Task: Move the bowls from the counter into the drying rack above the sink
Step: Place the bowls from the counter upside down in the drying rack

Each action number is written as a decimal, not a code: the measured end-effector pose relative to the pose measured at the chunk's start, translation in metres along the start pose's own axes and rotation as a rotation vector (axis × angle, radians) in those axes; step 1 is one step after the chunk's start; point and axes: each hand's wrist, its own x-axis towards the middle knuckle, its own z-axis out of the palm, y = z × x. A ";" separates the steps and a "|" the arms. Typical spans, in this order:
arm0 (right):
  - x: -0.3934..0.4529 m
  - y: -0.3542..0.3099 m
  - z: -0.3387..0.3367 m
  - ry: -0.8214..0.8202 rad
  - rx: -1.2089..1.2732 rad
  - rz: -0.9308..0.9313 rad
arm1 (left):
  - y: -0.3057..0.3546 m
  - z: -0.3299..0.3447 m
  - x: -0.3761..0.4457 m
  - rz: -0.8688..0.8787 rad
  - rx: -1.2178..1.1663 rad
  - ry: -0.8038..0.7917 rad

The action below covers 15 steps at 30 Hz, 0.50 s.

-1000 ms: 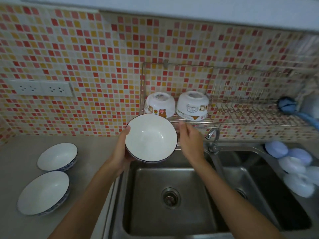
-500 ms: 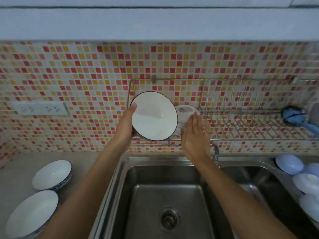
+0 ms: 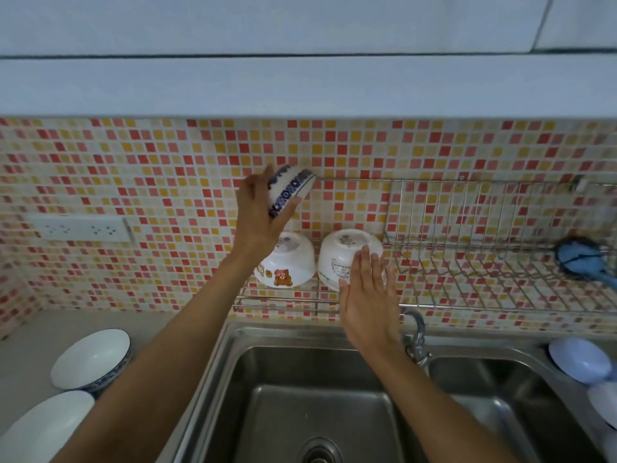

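Observation:
My left hand (image 3: 255, 212) grips a white bowl with a blue patterned rim (image 3: 289, 189), tilted nearly upside down above the left end of the wire drying rack (image 3: 467, 262). Two white bowls lie upside down in the rack: one with a bear picture (image 3: 287, 262) right under the held bowl, another (image 3: 344, 255) to its right. My right hand (image 3: 367, 289) is flat and spread, fingertips against the right bowl. Two more blue-rimmed bowls sit upright on the counter at the lower left, one nearer the wall (image 3: 90, 359) and one at the frame edge (image 3: 46, 426).
A steel double sink (image 3: 300, 396) lies below the rack, with a tap (image 3: 415, 335) between the basins. A blue brush (image 3: 581, 259) rests at the rack's right end. Pale blue lids or dishes (image 3: 577, 360) are stacked at the far right. A wall socket (image 3: 80, 227) sits left.
My left hand has lifted the bowl higher and turned it from facing me to nearly upside down over the rack. My right hand has moved up against the right rack bowl.

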 end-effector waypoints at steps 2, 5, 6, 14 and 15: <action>0.001 0.000 0.001 0.002 -0.005 -0.003 | -0.011 0.007 -0.003 0.141 0.166 -0.050; 0.001 0.000 0.003 0.004 -0.007 0.002 | -0.020 0.017 -0.012 0.206 0.294 -0.081; 0.001 0.000 0.003 0.003 -0.006 0.007 | -0.021 0.019 -0.016 0.227 0.325 -0.087; 0.000 -0.001 0.003 -0.001 0.011 0.029 | -0.036 0.030 -0.034 0.292 0.563 -0.206; 0.000 -0.001 0.004 0.001 0.008 0.028 | -0.037 0.030 -0.035 0.295 0.582 -0.223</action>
